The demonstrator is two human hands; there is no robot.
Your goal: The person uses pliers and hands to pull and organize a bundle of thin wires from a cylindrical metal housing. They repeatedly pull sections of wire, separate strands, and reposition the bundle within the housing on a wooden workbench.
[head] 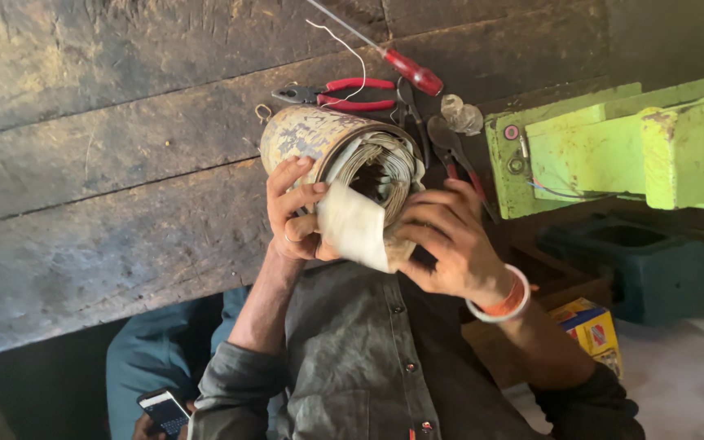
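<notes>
Closest in, a grey buttoned shirt [352, 358] is filling the lower middle of the view, and both forearms are rising from it. The left hand [293, 213], wearing a ring, is curling its fingers over the side of a worn, paint-flecked cylindrical metal housing with grey wire coils wound inside [332, 151], and its thumb is pressing against a white strip of sheet material [354, 226] that is hanging out of the housing's open mouth. The right hand [448, 243], with white and orange bangles at the wrist, is closing its bent fingers on the opposite rim of that mouth, so the housing is being held up between the two hands, tilted with its open end facing the camera. Below and left of the left elbow, another person's hand is holding a black phone [163, 411]. Just beyond the housing, red-handled pliers [344, 94] are lying on dark wooden planks [107, 163], with a red-handled screwdriver [405, 69] a little farther off. Beyond the right hand, a bright green painted metal machine [613, 151] is standing, with a dark teal box [637, 265] and a small yellow carton [592, 330] on the right hand's outer side.
</notes>
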